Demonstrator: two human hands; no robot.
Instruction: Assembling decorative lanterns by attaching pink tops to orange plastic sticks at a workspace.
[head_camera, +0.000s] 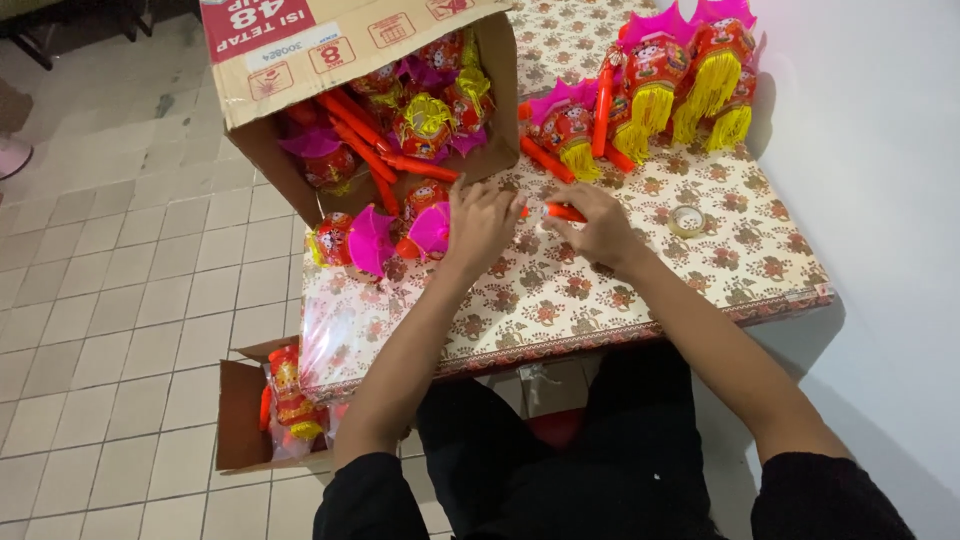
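Two hands are working an orange plastic stick over the patterned table.

The right hand (600, 228) is pinching the orange stick (563, 212) near its end, fingers closed narrowly round it, while the left hand (480, 222) is curling over the other end – whether it is actually gripping there cannot be told. The stick is lying near the middle of the table (560, 300), just in front of the tipped cardboard box (300, 60) at the far left corner, which is spilling red-and-pink toy lanterns (420, 125). Finished lanterns with yellow tassels (690, 80) are leaning at the far right edge – a tape roll (686, 220) is sitting nearby. The stick looks light, stiff and smooth, probably best held at its ends; the lanterns look thin and crushable.
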